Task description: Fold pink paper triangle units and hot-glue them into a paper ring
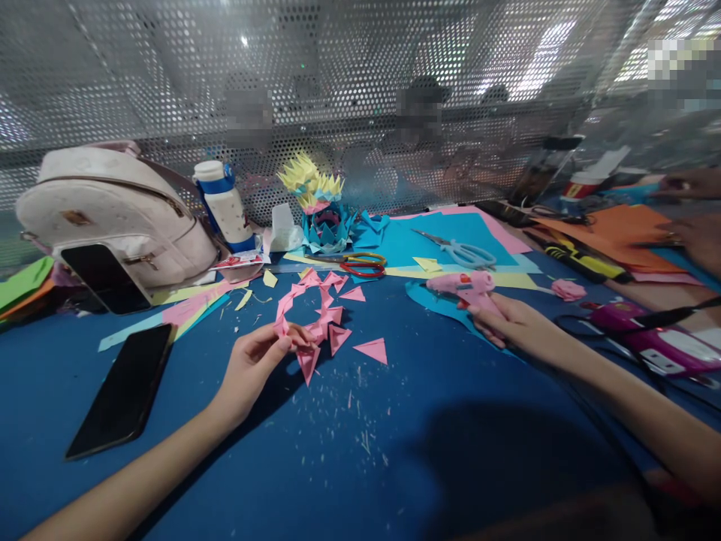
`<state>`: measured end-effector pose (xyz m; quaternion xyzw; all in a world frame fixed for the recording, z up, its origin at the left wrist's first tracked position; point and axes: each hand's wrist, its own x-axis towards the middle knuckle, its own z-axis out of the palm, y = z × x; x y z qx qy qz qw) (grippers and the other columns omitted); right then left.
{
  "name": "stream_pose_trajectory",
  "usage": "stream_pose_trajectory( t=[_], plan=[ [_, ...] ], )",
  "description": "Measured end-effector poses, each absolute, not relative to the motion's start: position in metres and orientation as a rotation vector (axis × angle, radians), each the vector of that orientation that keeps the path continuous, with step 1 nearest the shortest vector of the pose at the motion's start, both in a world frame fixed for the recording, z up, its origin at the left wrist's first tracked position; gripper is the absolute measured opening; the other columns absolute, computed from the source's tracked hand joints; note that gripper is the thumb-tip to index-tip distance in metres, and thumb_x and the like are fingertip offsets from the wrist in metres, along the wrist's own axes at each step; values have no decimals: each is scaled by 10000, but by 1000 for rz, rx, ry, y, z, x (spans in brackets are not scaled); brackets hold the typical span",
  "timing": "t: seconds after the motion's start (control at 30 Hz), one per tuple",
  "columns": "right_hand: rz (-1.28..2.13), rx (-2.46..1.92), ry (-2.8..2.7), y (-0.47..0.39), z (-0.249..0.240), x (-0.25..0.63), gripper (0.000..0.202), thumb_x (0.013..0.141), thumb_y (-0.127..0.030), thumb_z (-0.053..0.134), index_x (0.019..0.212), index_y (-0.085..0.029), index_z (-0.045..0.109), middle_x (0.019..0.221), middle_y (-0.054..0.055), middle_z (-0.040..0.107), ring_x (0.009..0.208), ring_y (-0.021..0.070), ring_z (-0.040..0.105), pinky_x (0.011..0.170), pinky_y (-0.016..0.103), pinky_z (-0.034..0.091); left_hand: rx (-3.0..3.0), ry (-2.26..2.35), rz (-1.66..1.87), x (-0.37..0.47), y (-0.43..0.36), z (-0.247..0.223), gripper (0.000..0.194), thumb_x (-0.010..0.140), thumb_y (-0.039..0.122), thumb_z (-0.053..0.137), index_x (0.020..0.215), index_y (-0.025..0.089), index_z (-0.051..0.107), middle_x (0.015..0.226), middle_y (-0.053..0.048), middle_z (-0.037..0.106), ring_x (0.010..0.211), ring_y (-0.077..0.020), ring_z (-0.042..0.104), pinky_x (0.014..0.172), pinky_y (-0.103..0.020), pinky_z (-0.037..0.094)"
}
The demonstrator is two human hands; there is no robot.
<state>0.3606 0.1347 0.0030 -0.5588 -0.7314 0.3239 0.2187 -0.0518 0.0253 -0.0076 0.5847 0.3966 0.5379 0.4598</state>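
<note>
"Bare forearms come in from the lower left and right. What are the fingers doing?"

"On the left hand, they're closed in a pinch on the near edge of a pink paper ring. On the right hand, they're wrapped around the handle of a pink glue gun, its nozzle facing left."

"How does the ring look?"

"Jagged: folded, pointed pieces joined in a loop around a hollow middle, their tips sticking outward on the right. It's at the middle of the blue bench."

"And around it?"

"A loose pink triangle to its right, pale scraps to its left, and red-and-yellow-handled scissors just beyond. Farther back stands a spiky yellow-and-blue paper model. A black phone lies left of the left hand, near a pale backpack."
</note>
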Motion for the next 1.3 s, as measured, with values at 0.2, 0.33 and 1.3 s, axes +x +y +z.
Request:
stream_pose_trajectory(
  t=[0.2, 0.33, 1.3],
  plan=[
    [991, -1595, -2089, 138, 5, 361, 542, 888, -712, 444, 733, -197, 509, 608, 21, 583, 510, 162, 551, 529, 297, 434, 1449, 989, 1316, -52, 26, -7, 209, 981, 323, 554, 904, 194, 700, 981, -62, 674, 921, -211, 653, 846, -323, 510],
    [937, -1622, -2131, 136, 3, 362, 553, 907, -694, 420, 752, -185, 568, 618, 38, 616, 549, 172, 575, 558, 301, 442, 1442, 990, 1323, -52, 25, -8, 208, 978, 330, 560, 905, 197, 702, 977, -59, 674, 921, -206, 652, 834, -310, 510],
    [857, -1588, -2105, 127, 8, 355, 631, 909, -740, 357, 680, -190, 567, 539, 19, 564, 517, 162, 528, 557, 296, 389, 1395, 955, 1346, -51, 25, -5, 211, 970, 307, 563, 885, 182, 710, 1013, -79, 687, 949, -220, 648, 847, -320, 518]
  ],
)
